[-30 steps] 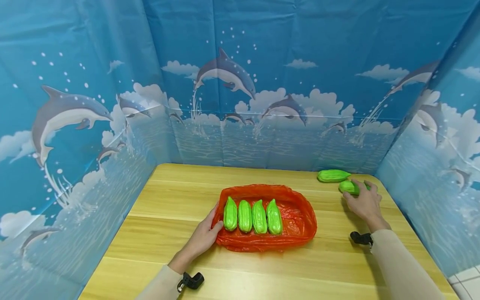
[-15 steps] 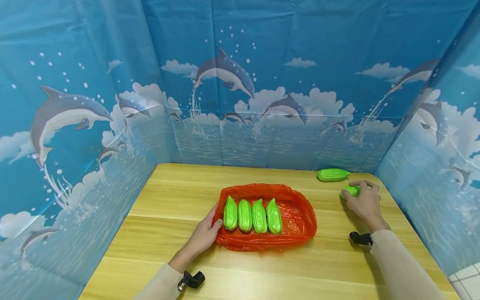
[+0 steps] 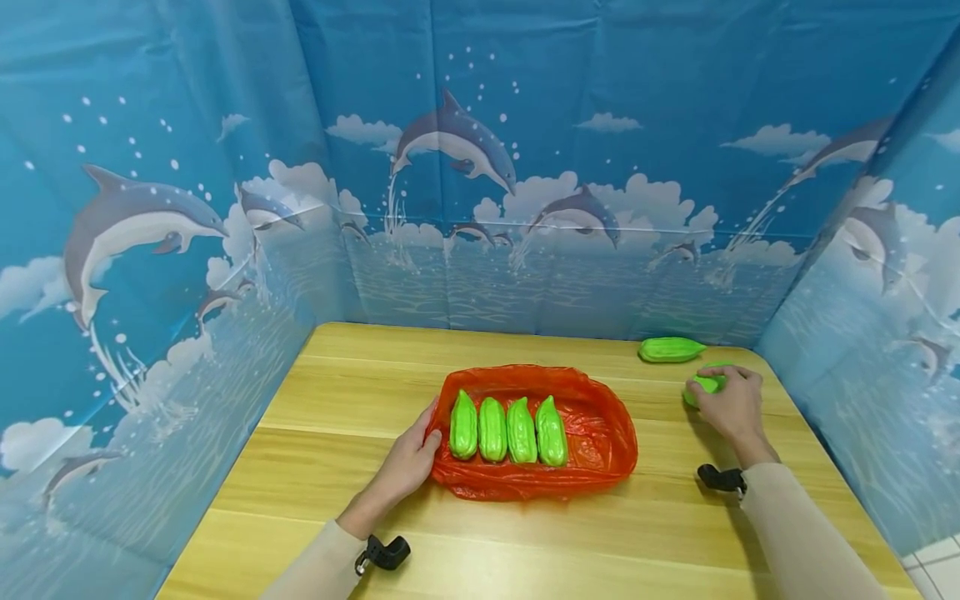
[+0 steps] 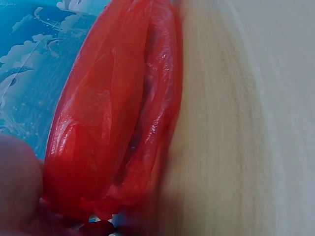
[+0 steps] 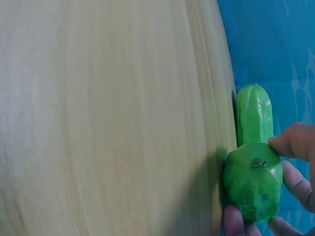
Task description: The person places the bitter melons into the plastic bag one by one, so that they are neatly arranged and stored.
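A red plastic bag (image 3: 525, 483), spread in an oval with a raised rim, sits mid-table. Inside it several green ridged gourds (image 3: 492, 429) stand side by side, filling the left and middle. My left hand (image 3: 405, 462) grips the bag's left end, thumb over the rim; in the left wrist view part of the hand (image 4: 18, 182) shows beside the red plastic. At the table's far right, my right hand (image 3: 733, 408) holds another green gourd (image 3: 705, 385). The right wrist view shows thumb and fingers around this gourd (image 5: 253, 184), its stem end facing the camera.
One more green gourd (image 3: 670, 350) lies at the table's back edge, just behind my right hand. The wooden table (image 3: 337, 400) is enclosed at the back and sides by a blue dolphin-print sheet (image 3: 540, 283).
My right fingers have closed around the gourd at the right, and it has turned so its end points more toward the bag's side. The left hand stays at the bag.
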The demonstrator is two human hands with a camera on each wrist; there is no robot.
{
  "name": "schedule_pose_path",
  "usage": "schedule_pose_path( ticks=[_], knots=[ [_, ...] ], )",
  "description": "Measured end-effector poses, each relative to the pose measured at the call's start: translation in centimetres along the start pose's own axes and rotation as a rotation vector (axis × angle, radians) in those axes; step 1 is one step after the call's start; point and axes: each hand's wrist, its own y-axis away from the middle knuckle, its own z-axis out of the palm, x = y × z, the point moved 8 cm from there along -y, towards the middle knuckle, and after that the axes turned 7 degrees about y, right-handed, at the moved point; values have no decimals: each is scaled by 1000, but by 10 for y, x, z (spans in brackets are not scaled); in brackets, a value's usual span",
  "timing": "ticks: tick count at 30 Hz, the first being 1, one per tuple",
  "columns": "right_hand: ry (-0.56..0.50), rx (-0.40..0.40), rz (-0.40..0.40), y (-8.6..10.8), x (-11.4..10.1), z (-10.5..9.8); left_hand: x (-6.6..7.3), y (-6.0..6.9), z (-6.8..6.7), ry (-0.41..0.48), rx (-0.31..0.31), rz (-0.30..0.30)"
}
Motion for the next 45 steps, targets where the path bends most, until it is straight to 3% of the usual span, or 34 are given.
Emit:
schedule_pose_path(
  ticks=[13,23,45],
  knots=[
    [-51,29,6,4,2,1,2,-3,-2,-9,12,9],
    [-52,77,-46,5,-9,-3,6,-2,-5,-35,22,13],
    [-135,25,-44,11,-24,-4,6,-1,-5,-11,17,15]
  ],
)
